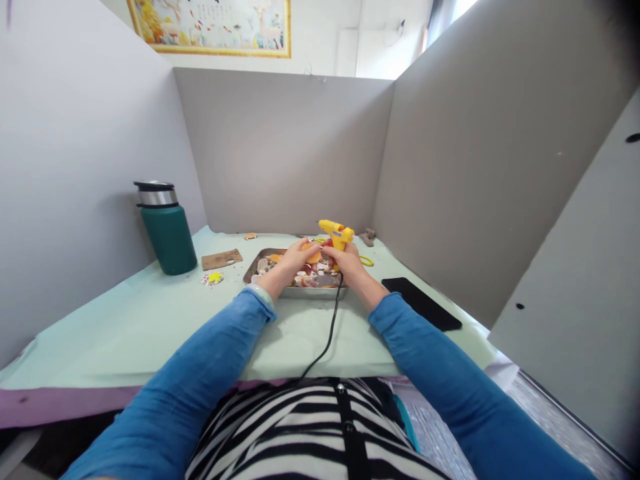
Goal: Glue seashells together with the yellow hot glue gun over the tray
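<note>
Head view, both forearms: the two arms, clad in blue sleeves (pixel 197 373), reach forward from the lower corners and converge over a shallow metal tray (pixel 315 293), the wrists raised above its near edge. The left hand (pixel 296 259), with a pale bangle (pixel 262 294) at its wrist, is closed on a rounded orange piece (pixel 313 254), held over the tray. The right hand (pixel 349 259) is wrapped around the handle of a yellow glue gun (pixel 336 231), whose body lies above the fist with its narrow end directed leftward; a black cord (pixel 332 331) descends from the handle across the near edge of the table. The hands lie close together; whether their fingertips touch cannot be told. Shell-like pieces and pale fragments (pixel 306 281) fill much of the tray. The pale green table covering (pixel 197 337) also bears, to the left, a green bottle (pixel 171 239) with a metal collar and dark lid, a brown card (pixel 221 259) and a yellow flower-shaped piece (pixel 215 277); to the right, a flat black object (pixel 421 303), a yellow loop (pixel 367 261) just beside the right hand, and a small grey object (pixel 369 237) near the back. Grey partitions (pixel 285 147) enclose the table on three sides; above the rear panel, a gold-framed picture (pixel 215 27) hangs on a white wall (pixel 330 40).
</note>
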`<state>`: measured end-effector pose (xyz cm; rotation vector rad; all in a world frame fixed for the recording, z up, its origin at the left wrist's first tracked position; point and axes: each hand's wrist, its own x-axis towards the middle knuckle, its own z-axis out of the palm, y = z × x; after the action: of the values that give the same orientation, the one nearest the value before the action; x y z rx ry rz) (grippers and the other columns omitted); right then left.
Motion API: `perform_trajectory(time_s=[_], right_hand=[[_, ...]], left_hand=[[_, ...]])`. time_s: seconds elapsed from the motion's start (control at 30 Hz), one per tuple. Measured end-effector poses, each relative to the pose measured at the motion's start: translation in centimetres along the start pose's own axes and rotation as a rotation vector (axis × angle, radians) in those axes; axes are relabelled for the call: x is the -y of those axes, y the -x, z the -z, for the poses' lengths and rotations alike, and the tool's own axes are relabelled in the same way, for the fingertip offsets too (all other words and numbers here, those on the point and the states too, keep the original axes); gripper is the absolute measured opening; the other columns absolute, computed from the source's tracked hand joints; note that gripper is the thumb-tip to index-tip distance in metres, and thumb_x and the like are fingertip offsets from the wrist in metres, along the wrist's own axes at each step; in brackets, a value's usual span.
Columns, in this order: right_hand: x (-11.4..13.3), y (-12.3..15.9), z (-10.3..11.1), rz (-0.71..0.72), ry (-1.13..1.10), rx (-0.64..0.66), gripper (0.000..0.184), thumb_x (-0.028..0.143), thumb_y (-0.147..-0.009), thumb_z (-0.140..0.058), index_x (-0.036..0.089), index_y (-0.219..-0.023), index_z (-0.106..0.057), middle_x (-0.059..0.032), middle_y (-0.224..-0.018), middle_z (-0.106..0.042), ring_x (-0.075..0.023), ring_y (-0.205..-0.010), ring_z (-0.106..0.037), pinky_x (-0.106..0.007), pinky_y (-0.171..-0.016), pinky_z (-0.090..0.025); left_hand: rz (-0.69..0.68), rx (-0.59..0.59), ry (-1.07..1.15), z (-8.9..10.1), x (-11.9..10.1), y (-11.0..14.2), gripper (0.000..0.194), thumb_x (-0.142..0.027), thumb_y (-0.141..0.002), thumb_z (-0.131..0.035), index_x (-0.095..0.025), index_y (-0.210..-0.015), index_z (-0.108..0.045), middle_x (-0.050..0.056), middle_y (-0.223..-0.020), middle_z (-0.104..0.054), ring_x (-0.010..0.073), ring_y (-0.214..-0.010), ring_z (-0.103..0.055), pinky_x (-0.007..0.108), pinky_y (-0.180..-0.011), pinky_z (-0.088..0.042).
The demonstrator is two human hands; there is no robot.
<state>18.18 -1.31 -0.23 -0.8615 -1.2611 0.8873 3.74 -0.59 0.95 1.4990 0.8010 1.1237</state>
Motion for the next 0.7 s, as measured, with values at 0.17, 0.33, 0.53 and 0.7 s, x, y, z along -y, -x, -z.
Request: perform_trajectory(time_s=[0.17,0.33,0.53,0.7], right_hand=[[-0.07,-0.08,0.03,-0.004,0.004,0.0,0.022,0.028,-0.066,-0.071,0.021,-0.083,-0.058,0.0048,-0.056,-0.052,-0.0097,-0.044,-0.044,-0.024,-0.042,-0.035],[-0.07,-0.11,0.05,-0.008,0.003,0.007,0.024,0.029,-0.065,-0.072,0.022,-0.083,-0.057,0.0046,-0.057,-0.053,-0.0097,-0.044,-0.044,-0.024,-0.042,-0.035],[-0.06,-0.06,0.07,-0.004,-0.011,0.049,0.024,0.03,-0.066,-0.072,0.021,-0.082,-0.057,0.0058,-0.055,-0.053,-0.0088,-0.043,-0.044,-0.023,-0.042,-0.037],[-0.17,-0.13,0.06,-0.008,-0.026,0.052,0.025,0.032,-0.065,-0.073,0.021,-0.08,-0.056,0.0066,-0.054,-0.052,-0.0078,-0.042,-0.043,-0.022,-0.041,-0.036]], left_hand=[[0.004,0.004,0.031,0.1,0.03,0.04,0.028,-0.036,-0.084,-0.072,-0.017,-0.091,-0.053,0.001,-0.067,-0.063,0.0085,-0.044,-0.055,0.019,-0.042,-0.04],[-0.004,0.004,0.039,0.13,0.32,-0.21,0.027,-0.036,-0.085,-0.071,-0.017,-0.091,-0.053,-0.001,-0.065,-0.061,0.0087,-0.044,-0.055,0.019,-0.042,-0.04],[0.002,-0.029,0.042,-0.01,0.27,-0.21,0.027,-0.034,-0.085,-0.072,-0.017,-0.091,-0.052,-0.001,-0.065,-0.061,0.0082,-0.043,-0.054,0.02,-0.043,-0.04],[-0.044,-0.006,0.052,0.13,0.61,-0.4,0.027,-0.036,-0.084,-0.072,-0.017,-0.092,-0.054,-0.001,-0.063,-0.059,0.0092,-0.045,-0.055,0.021,-0.044,-0.042]])
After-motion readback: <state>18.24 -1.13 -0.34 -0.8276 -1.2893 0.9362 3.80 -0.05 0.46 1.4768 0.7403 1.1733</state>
